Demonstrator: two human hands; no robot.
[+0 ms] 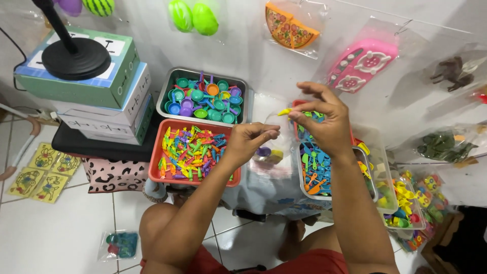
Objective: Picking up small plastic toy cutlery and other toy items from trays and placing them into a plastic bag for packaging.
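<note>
My left hand (248,139) pinches the edge of a small clear plastic bag (271,144) that holds a purple and a yellow toy piece. My right hand (324,119) hovers just right of the bag's mouth, its fingertips closed on a small yellow toy piece (284,111). Both hands are above the gap between a red tray (158,161) of mixed coloured plastic toy utensils and a clear tray (304,185) of blue and orange toy tools. A metal tray (167,89) of little toy pots and cups stands behind the red one.
Stacked boxes (101,96) with a black round stand base on top stand at the left. More trays of yellow toys (401,203) lie at the right. Bagged toys hang on the wall. A filled small bag (119,245) and yellow cards (43,170) lie on the tiled floor.
</note>
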